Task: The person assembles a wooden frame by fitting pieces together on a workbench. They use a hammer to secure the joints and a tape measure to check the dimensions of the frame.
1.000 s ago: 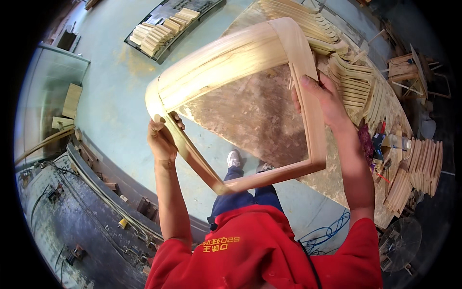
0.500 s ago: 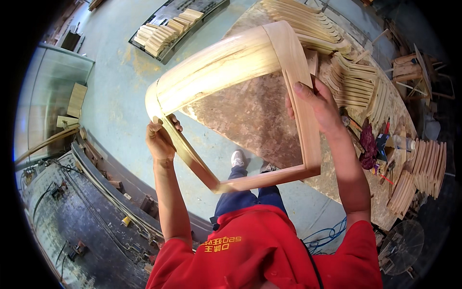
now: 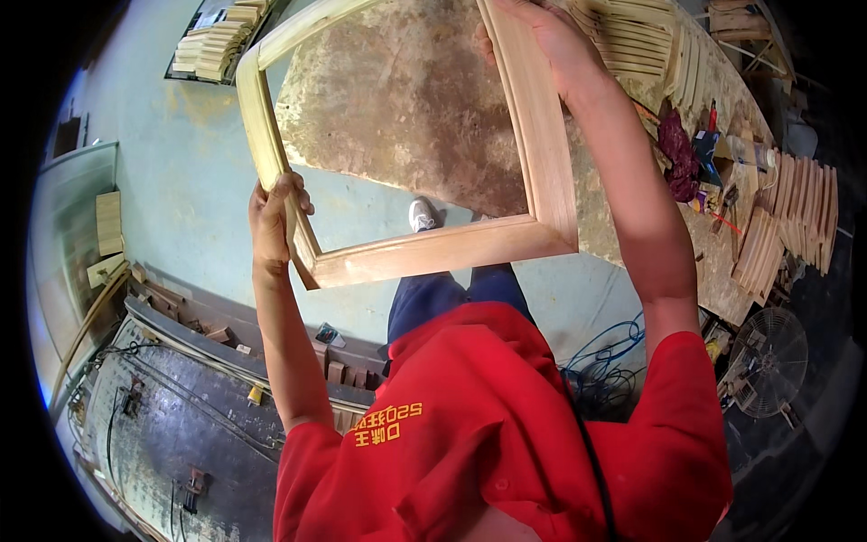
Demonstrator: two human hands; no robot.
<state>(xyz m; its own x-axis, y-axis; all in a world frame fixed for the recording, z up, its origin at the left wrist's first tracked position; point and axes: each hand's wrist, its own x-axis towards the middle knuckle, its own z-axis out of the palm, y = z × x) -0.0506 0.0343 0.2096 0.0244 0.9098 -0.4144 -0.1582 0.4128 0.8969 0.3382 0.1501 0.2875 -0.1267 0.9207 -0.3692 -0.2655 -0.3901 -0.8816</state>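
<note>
Between my two hands I hold up a pale wooden frame (image 3: 433, 253), four-sided with mitred corners. Its far edge runs out past the top of the picture. My left hand (image 3: 278, 212) is wrapped round the left rail low down, close to the near left corner. On the right rail, farther up, my right hand (image 3: 542, 41) grips with the fingertips showing on the inner side. Through the opening I see the stained worktable (image 3: 388, 108) and my white shoe (image 3: 422, 214).
Stacks of curved wooden strips (image 3: 632, 45) and slats (image 3: 799, 208) lie on the table at right, with a dark red bag (image 3: 677, 154) between. Below stand a round fan (image 3: 768, 361) and blue hose (image 3: 601, 348). A dark machine bed (image 3: 172, 415) is at left; a pallet of wood (image 3: 217, 45) sits far left.
The frame has moved farther away and tilted, so its near rail lies higher and the far rail is partly out of view. Both hands moved up with it, still gripping.
</note>
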